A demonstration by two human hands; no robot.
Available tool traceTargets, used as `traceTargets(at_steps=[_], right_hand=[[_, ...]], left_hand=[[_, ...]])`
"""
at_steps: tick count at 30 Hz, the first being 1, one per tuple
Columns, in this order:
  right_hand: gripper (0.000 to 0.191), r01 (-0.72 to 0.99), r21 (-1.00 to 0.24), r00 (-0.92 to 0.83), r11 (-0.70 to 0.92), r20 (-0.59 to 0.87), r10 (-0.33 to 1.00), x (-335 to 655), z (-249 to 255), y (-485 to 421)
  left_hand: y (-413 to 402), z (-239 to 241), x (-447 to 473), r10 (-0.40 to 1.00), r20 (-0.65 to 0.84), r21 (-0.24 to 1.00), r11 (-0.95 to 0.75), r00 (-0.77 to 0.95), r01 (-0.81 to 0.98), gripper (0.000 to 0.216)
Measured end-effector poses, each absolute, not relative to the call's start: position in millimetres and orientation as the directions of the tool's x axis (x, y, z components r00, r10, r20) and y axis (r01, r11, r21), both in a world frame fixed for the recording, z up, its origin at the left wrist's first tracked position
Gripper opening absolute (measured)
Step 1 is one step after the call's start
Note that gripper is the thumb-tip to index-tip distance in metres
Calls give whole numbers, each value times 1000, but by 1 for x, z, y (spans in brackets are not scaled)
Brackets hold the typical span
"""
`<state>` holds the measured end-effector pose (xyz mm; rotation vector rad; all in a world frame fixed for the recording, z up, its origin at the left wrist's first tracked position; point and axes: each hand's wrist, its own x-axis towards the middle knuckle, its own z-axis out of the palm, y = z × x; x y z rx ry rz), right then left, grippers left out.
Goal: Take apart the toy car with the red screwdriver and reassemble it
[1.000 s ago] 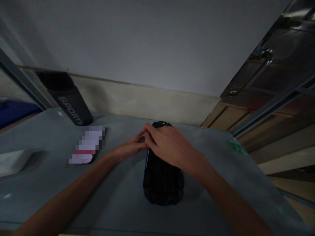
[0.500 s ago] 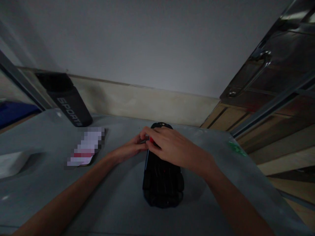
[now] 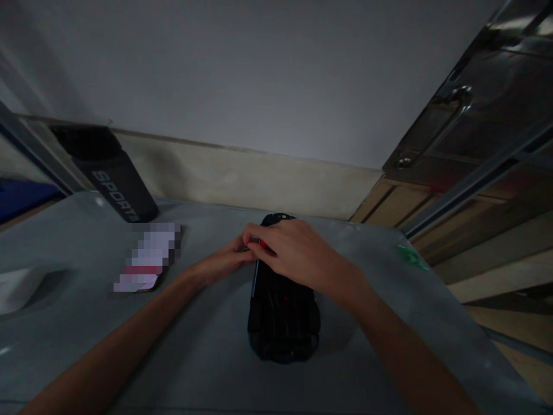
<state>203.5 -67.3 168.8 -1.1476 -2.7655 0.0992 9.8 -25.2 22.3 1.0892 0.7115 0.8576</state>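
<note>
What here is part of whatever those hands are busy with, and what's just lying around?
In use:
Black toy car, apparently upside down, with the right hand over it and the left hand at its side
Small red part, mostly hidden

Just about:
Dark bottle
Flat, pixelated item
White object, left edge
Green scrap

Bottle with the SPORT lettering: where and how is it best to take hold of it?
Probably around the middle of the bottle, below its dark cap, coming from the near side: it stands tall and narrow, with the wall close behind.
</note>
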Motion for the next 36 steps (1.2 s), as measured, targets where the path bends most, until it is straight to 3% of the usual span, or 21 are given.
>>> traceTargets(at_steps=[4,10,15,20,25,30,36], right_hand=[[32,777,-48,-619,628,121,776,201,166,-67],[21,669,-152,-720,728,113,685,206,167,-67],[27,762,-24,-639,647,128,758,204,166,-67],[13,642,-111,-741,759,165,651,207,164,-67],[28,741,-56,-663,669,95,742,203,167,-68],[17,680,-112,-713,724,130,690,207,168,-66],[24,742,-93,-657,664,98,747,207,167,-65]], left_hand=[[-25,22,9,873,-81,943,224,482,-246,39],[-26,24,8,862,-81,946,225,501,-234,34],[-23,18,8,870,-94,934,245,483,-261,50],[-24,20,8,868,-75,953,207,491,-219,41],[-25,20,8,872,-94,946,228,480,-230,48],[-24,21,7,865,-78,936,234,495,-262,41],[-26,22,7,870,-96,932,249,483,-262,49]])
